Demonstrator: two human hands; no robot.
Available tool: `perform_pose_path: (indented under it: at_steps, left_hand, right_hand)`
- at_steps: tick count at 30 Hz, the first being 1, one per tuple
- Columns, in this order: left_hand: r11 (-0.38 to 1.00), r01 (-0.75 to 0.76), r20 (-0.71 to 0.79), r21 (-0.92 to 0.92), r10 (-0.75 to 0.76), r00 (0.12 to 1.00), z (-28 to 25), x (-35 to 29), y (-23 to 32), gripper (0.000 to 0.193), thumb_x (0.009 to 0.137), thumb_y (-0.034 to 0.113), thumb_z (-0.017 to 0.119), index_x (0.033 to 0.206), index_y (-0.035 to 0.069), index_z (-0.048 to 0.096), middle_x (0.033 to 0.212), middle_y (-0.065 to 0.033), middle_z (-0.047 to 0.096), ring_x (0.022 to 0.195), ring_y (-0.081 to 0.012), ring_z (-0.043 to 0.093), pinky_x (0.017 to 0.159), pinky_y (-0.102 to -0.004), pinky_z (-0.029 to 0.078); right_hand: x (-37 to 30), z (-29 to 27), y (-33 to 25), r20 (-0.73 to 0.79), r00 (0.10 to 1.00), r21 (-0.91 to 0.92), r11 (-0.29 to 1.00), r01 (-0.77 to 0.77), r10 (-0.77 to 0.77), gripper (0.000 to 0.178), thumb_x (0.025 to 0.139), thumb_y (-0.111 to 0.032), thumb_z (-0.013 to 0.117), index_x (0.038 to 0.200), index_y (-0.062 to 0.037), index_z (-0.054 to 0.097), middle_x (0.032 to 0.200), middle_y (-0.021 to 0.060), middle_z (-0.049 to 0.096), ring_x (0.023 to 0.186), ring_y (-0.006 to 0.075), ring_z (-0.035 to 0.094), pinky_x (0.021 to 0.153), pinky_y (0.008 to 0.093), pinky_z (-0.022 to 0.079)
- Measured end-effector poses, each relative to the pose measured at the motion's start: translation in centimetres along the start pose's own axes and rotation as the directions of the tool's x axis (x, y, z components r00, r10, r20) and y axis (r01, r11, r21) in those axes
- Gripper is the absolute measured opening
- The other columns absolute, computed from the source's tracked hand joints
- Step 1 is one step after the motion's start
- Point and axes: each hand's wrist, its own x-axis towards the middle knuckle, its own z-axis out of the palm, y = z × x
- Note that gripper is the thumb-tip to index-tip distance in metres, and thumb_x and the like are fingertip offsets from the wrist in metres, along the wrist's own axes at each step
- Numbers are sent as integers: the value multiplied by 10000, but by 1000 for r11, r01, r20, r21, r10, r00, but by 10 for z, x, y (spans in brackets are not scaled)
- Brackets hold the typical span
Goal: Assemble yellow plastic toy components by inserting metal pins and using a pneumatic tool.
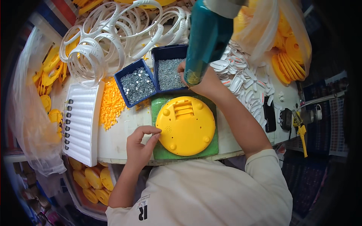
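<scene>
A round yellow plastic housing (pixel 185 126) lies flat on a green mat (pixel 160 150) at the near edge of the white surface (pixel 117 139). The left hand (pixel 140 145) rests at the housing's left rim, thumb and forefinger pinched narrow against its edge; whether anything sits between them cannot be told. The right hand (pixel 198 81), just beyond the housing's far rim, is wrapped around the lower end of a teal power screwdriver (pixel 207 37) that hangs tilted above the housing. Directly behind the housing stand 2 dark blue trays (pixel 151 73) of small silvery screws, side by side. Left of the housing lie a heap of small yellow parts (pixel 111 103) and a white ribbed rack (pixel 83 120). Farther behind it, white plastic rings (pixel 113 34) are piled up. To the housing's right, white oval pieces (pixel 245 77) are scattered, with stacked yellow discs (pixel 290 64) in a clear bag beyond them.
</scene>
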Motion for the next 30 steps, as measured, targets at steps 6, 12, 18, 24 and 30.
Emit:
perform_pose_path:
  at_steps: [6, 12, 18, 24, 30]
  left_hand:
    - [963, -252, 84, 94, 245, 966, 9, -21, -2, 189, 831, -61, 805, 962, 31, 705, 1027, -101, 756, 973, -237, 717, 917, -353, 542]
    - [809, -511, 197, 288, 472, 859, 22, -28, -3, 263, 729, 30, 882, 921, 99, 716, 1131, -66, 742, 1119, -325, 673, 960, -436, 517]
    - [720, -582, 228, 377, 537, 812, 29, -32, -12, 282, 734, 118, 898, 952, 122, 719, 1169, -24, 726, 1175, -281, 643, 983, -421, 473]
    - [752, -547, 218, 367, 502, 837, 29, -29, -14, 446, 718, 169, 921, 1110, 102, 717, 1172, -30, 733, 1159, -277, 646, 979, -423, 477]
    - [763, -536, 223, 360, 488, 844, 28, -27, -14, 502, 709, 184, 929, 1153, 100, 710, 1168, -34, 737, 1135, -288, 648, 979, -428, 478]
  right_hand:
    - [-35, -21, -8, -44, 982, 138, 975, -175, 182, 152, 893, -119, 751, 1000, -17, 715, 914, 75, 728, 837, 185, 700, 772, 340, 555]
    - [-105, -49, -17, -50, 934, 343, 884, -317, 354, 105, 920, -28, 756, 1023, -9, 745, 961, 38, 728, 899, 107, 685, 833, 275, 537]
    - [-184, -53, -28, 92, 814, 568, 642, -516, 573, 130, 930, 14, 777, 1049, -2, 729, 954, 21, 729, 868, 84, 668, 803, 240, 543]
    - [-219, -49, -59, 214, 875, 520, 707, -479, 435, 92, 877, 35, 781, 945, -1, 732, 927, 58, 735, 884, 154, 690, 827, 299, 542]
    - [-226, -31, -63, 193, 932, 460, 811, -361, 306, 161, 798, 20, 843, 925, -46, 768, 930, 49, 628, 902, 188, 636, 810, 304, 514]
